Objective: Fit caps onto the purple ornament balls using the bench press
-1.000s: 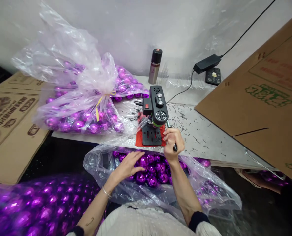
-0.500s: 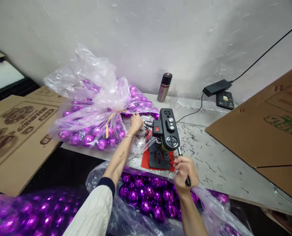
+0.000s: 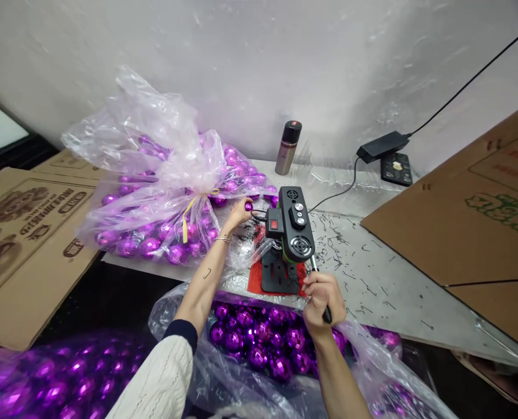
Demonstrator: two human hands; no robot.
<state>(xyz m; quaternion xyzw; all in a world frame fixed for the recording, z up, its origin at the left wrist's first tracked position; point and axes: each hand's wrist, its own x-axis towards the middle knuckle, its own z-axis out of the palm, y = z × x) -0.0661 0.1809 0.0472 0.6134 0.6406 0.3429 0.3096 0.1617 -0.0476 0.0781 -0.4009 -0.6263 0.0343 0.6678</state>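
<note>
My left hand [image 3: 240, 213] pinches a small shiny purple ball ornament [image 3: 248, 206], just left of a black bench machine [image 3: 297, 224] with a red switch. My right hand [image 3: 325, 299] is wrapped round the machine's lever handle [image 3: 327, 315], below its lower end. The machine stands on a slotted black base plate [image 3: 280, 275] over a red sheet [image 3: 254, 279]. Nearer to me an open clear plastic bag [image 3: 228, 372] holds several faceted purple balls [image 3: 263, 331]. A tied plastic bag [image 3: 171, 169] full of purple balls bulges at the left, near my left hand.
Flattened cardboard [image 3: 36, 233] lies at far left and a cardboard box [image 3: 472, 227] stands at right. Behind the machine are a spray can [image 3: 288, 148] and a power adapter [image 3: 383, 146] with its cable. Black bits litter the white table [image 3: 372, 262].
My left hand has drawn back slightly from beside the tied bag, and a purple ball now shows in its fingers. My right hand stays on the handle. The whole view has shifted a little.
</note>
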